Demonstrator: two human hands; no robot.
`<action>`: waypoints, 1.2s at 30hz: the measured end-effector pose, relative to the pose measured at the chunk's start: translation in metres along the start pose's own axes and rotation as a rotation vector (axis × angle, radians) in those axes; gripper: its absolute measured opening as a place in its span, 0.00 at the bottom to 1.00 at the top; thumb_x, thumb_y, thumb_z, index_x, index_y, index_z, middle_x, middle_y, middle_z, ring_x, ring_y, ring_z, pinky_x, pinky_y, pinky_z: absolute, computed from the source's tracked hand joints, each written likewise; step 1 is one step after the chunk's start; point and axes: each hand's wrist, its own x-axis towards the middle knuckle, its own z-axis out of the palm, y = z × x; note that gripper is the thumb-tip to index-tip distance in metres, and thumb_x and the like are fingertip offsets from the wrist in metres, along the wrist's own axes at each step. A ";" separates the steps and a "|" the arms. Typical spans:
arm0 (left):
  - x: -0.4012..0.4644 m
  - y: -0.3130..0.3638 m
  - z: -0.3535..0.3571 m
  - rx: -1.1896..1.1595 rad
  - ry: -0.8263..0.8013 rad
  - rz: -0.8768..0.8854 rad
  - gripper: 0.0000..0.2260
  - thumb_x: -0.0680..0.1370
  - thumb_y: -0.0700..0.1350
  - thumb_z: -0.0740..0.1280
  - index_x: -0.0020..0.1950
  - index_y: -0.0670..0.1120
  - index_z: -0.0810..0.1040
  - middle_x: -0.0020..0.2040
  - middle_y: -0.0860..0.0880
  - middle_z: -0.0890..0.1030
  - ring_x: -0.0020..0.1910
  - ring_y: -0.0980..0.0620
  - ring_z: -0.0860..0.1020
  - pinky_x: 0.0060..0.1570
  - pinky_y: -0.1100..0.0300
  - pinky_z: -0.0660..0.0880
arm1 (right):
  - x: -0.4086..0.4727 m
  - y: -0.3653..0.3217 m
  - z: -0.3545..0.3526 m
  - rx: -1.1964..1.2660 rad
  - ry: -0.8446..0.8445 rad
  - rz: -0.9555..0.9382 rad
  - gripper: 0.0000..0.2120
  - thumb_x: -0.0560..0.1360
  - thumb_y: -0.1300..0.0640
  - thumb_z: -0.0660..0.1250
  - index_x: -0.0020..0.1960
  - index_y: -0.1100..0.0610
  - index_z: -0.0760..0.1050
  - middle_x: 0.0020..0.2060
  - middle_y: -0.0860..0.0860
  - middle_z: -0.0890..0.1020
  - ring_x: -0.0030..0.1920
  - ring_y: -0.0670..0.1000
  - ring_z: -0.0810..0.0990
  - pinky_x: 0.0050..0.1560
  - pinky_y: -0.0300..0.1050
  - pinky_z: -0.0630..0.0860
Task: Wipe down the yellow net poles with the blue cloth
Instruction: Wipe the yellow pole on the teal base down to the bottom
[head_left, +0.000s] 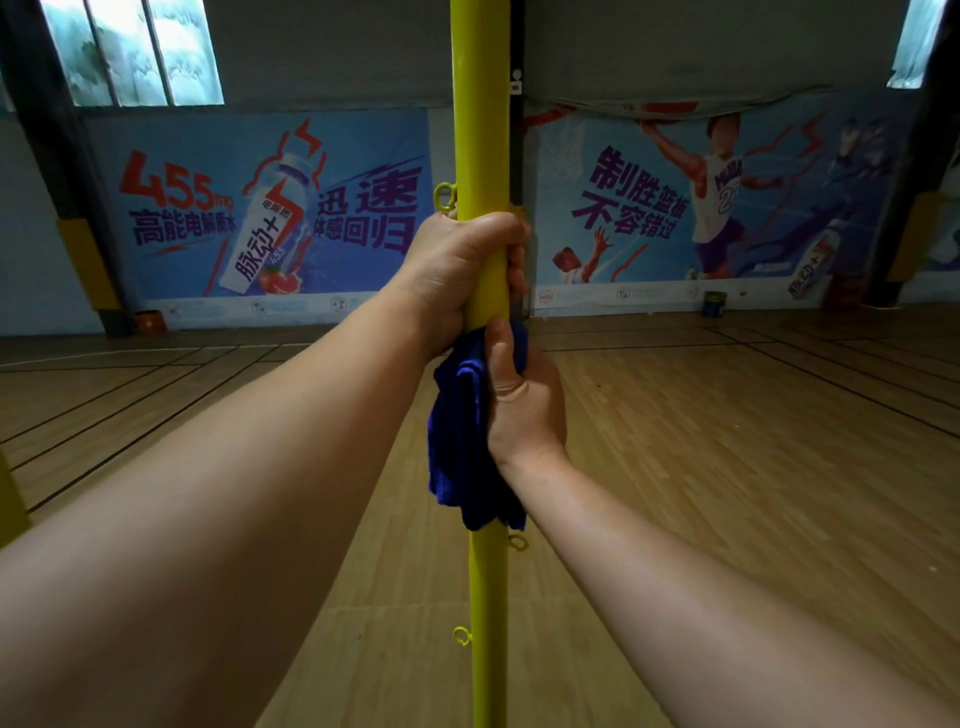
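Observation:
A yellow net pole (480, 104) stands upright in the middle of the view, with small yellow ring hooks on its sides. My left hand (457, 270) grips the bare pole with its fingers wrapped around it. Just below, my right hand (519, 400) grips the pole through the blue cloth (457, 447), which is wrapped around the pole and hangs down to the left of my wrist. The pole behind the cloth is hidden.
A wooden court floor (727, 467) with dark lines spreads on both sides. Large blue advertising banners (260, 208) cover the far wall. A small can (714, 303) and an orange object (150, 322) sit at the wall's foot. Another yellow piece (10, 499) shows at the left edge.

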 end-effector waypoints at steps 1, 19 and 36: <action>-0.001 -0.001 0.001 0.011 0.013 0.005 0.03 0.75 0.35 0.68 0.43 0.41 0.76 0.31 0.47 0.77 0.27 0.51 0.75 0.33 0.57 0.76 | -0.003 0.003 0.000 0.019 -0.007 0.006 0.30 0.69 0.23 0.55 0.38 0.49 0.76 0.32 0.48 0.82 0.36 0.51 0.82 0.39 0.50 0.75; -0.007 -0.005 0.002 0.138 0.080 0.058 0.05 0.77 0.39 0.71 0.44 0.42 0.76 0.32 0.48 0.79 0.29 0.50 0.77 0.36 0.53 0.77 | -0.030 0.033 -0.002 -0.004 -0.056 0.108 0.38 0.66 0.21 0.51 0.50 0.50 0.81 0.44 0.49 0.87 0.45 0.54 0.86 0.53 0.61 0.80; -0.008 -0.007 0.001 0.057 0.049 0.068 0.05 0.78 0.35 0.69 0.49 0.40 0.73 0.33 0.47 0.77 0.29 0.51 0.77 0.33 0.56 0.78 | 0.005 -0.009 0.002 -0.088 0.078 0.054 0.27 0.72 0.27 0.45 0.36 0.44 0.71 0.32 0.43 0.77 0.34 0.44 0.74 0.35 0.43 0.67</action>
